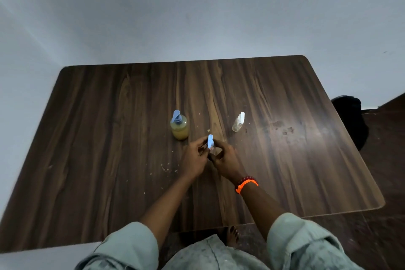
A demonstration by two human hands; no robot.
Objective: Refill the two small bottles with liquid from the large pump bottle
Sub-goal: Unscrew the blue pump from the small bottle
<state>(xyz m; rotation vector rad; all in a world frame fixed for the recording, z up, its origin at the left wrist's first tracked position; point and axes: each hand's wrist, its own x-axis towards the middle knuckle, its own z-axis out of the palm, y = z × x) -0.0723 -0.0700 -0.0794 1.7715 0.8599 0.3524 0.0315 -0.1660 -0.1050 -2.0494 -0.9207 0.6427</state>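
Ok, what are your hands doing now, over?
Both hands gripping small blue-capped bottle. Pump bottle and white-capped bottle standing untouched. Nothing in the way.

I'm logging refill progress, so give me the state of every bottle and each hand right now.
Large pump bottle: upright, pump on, about half full of yellowish liquid.
Small white-topped bottle: upright, top on, looks empty, untouched.
Small blue-topped bottle: upright, top on, held by both hands.
Left hand: gripping it.
Right hand: gripping it.
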